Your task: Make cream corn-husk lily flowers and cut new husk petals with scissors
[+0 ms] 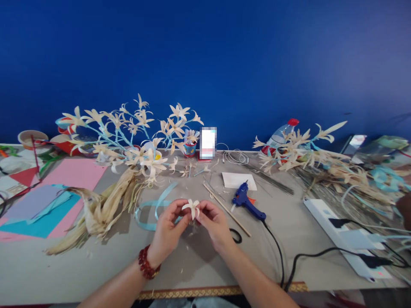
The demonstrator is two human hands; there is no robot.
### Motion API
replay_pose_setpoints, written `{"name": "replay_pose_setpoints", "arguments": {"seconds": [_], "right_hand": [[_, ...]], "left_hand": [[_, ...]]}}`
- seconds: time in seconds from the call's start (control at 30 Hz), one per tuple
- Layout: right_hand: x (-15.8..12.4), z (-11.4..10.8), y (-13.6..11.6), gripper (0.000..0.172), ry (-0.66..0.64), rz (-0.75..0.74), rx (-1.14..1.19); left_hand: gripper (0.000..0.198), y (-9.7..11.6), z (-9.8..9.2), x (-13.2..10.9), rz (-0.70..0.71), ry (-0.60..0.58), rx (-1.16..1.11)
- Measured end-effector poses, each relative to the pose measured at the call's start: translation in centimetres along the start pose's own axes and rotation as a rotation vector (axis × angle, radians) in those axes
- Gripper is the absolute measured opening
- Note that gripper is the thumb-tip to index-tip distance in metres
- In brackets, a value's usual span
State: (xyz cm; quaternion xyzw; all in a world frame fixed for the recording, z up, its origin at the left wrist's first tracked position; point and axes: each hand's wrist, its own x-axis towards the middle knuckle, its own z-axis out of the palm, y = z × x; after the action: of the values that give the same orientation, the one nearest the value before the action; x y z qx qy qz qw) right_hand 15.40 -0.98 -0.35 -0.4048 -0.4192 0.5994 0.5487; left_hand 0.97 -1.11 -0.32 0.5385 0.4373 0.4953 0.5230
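Note:
A small cream-white flower [192, 208] with narrow pointed petals is held between my two hands above the table. My left hand [175, 224], with a dark red bead bracelet [148, 263] at its wrist, pinches it from the left. From the other side my right hand [212, 222] grips its right edge with thumb and fingers. The flower's base is mostly hidden by my fingers. Just behind my left hand curls a light blue ribbon [146, 214]. To the right of my right hand lie a thin wooden stick [233, 216] and a blue hot glue gun [247, 201].
Dried corn husks [102, 205] and coloured paper sheets [66, 211] lie at the left. Husk flowers on blue stems [123, 137] stand behind them. A white power strip [337, 239] with black cables is at the right. A blurred phone [208, 143] stands by the blue wall.

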Motion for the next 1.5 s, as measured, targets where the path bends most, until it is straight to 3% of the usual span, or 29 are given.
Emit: {"name": "replay_pose_setpoints", "arguments": {"seconds": [0.17, 0.27, 0.6, 0.83, 0.97, 1.2, 1.33, 1.4, 1.5], "right_hand": [[-0.4, -0.1, -0.1, 0.022, 0.037, -0.205, -0.229], [-0.5, -0.2, -0.3, 0.021, 0.066, -0.243, -0.241], [-0.3, 0.2, 0.0, 0.02, -0.014, -0.081, -0.06], [0.5, -0.5, -0.6, 0.022, 0.17, 0.028, 0.298], [1.2, -1.2, -1.3, 0.023, 0.177, 0.07, 0.429], [1.6, -1.5, -0.8, 0.025, 0.164, 0.107, 0.389], [2.0, -1.9, -0.6, 0.026, 0.151, 0.087, 0.352], [2.0, -1.9, -0.5, 0.025, 0.143, 0.084, 0.318], [1.8, -1.4, -0.3, 0.024, 0.115, 0.088, 0.26]], "left_hand": [[0.018, 0.0, 0.1, 0.0, 0.045, -0.014, 0.043], [0.015, -0.1, 0.2, 0.0, 0.056, -0.045, 0.046], [0.013, -0.4, 0.2, -0.1, -0.013, -0.043, -0.063], [0.014, -0.4, 0.3, 0.1, -0.016, -0.142, 0.111], [0.024, -0.6, 0.3, 0.2, -0.092, -0.103, -0.022], [0.043, -1.1, -0.2, 0.7, -0.022, 0.063, -0.187], [0.021, -1.1, -1.0, 1.3, 0.02, 0.193, -0.08], [0.025, -0.8, -1.1, 1.4, 0.076, 0.184, -0.014], [0.029, -0.2, -0.7, 1.0, 0.131, 0.043, 0.105]]}}
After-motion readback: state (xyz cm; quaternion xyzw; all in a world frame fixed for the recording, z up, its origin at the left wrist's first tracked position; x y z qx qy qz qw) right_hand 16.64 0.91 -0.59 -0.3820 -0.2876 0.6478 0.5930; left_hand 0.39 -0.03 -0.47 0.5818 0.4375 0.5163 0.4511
